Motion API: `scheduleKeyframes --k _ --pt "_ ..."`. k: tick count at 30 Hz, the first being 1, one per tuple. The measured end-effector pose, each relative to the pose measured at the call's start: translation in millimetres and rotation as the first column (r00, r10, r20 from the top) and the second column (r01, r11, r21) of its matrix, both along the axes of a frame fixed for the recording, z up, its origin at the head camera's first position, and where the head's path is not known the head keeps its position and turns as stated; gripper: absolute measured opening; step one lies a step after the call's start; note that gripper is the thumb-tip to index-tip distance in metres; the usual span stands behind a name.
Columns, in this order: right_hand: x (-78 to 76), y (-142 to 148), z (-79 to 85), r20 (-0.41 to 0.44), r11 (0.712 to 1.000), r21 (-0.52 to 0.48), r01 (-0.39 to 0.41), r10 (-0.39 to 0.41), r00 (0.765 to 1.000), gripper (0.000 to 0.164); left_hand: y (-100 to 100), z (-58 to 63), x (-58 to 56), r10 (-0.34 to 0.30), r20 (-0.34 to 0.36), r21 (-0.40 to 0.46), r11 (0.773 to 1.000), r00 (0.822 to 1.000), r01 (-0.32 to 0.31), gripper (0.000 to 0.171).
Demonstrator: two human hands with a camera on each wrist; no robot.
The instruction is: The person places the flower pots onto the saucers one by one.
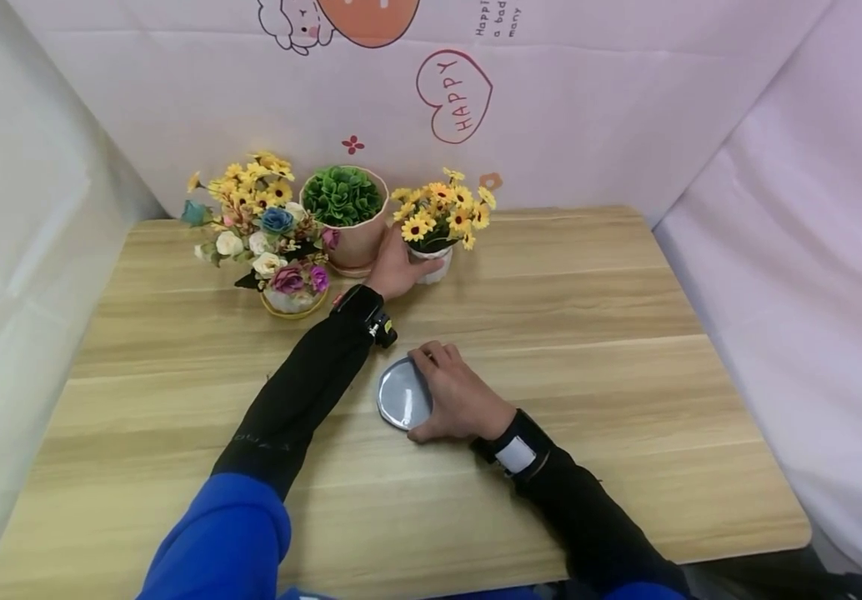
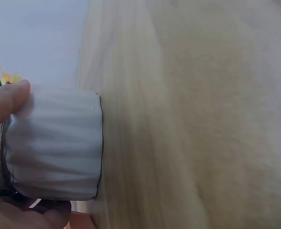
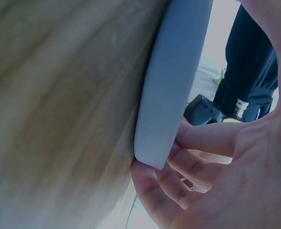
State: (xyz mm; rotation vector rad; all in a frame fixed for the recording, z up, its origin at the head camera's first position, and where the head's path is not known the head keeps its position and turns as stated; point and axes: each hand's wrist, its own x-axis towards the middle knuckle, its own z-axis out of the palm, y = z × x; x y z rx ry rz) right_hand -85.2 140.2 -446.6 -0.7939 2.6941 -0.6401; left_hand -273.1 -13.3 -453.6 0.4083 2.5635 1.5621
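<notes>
My left hand [image 1: 397, 265] grips a small white ribbed pot [image 2: 59, 143] of yellow artificial flowers [image 1: 446, 210] near the back of the table. In the left wrist view the thumb lies on one side of this pot and fingers on the other; its base is at the tabletop. Nearer to me, my right hand [image 1: 461, 398] holds a shallow round grey dish [image 1: 403, 395] by its rim, thumb at the near edge and fingers at the far edge. The right wrist view shows the side of this dish [image 3: 174, 86] low against the wood, with fingertips curled round its end.
Left of my left hand stand a pink pot [image 1: 359, 246] with a green plant and a mixed bouquet [image 1: 269, 233] in a pot with a yellow base. The wooden table [image 1: 588, 333] meets a printed white cloth [image 1: 573, 108] at the back, with white cloth at both sides.
</notes>
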Motion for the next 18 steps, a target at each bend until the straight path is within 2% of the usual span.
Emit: scheduleKeyframes --k 6,12,18 --pt "-0.4 0.9 -1.1 0.003 1.000 0.003 -0.010 0.010 1.000 0.114 -5.7 1.0 11.8 -0.031 -0.007 0.027 0.999 0.999 0.031 0.094" --pt "-1.9 1.4 -1.7 -0.015 1.000 -0.002 -0.014 0.014 1.000 0.114 -13.7 2.6 21.1 -0.071 0.002 0.052 0.996 0.997 0.071 0.099" --pt "-2.1 1.2 -1.9 0.004 1.000 0.003 -0.010 0.010 1.000 0.115 -22.9 5.4 32.3 -0.097 -0.006 0.046 0.994 0.995 0.097 0.102"
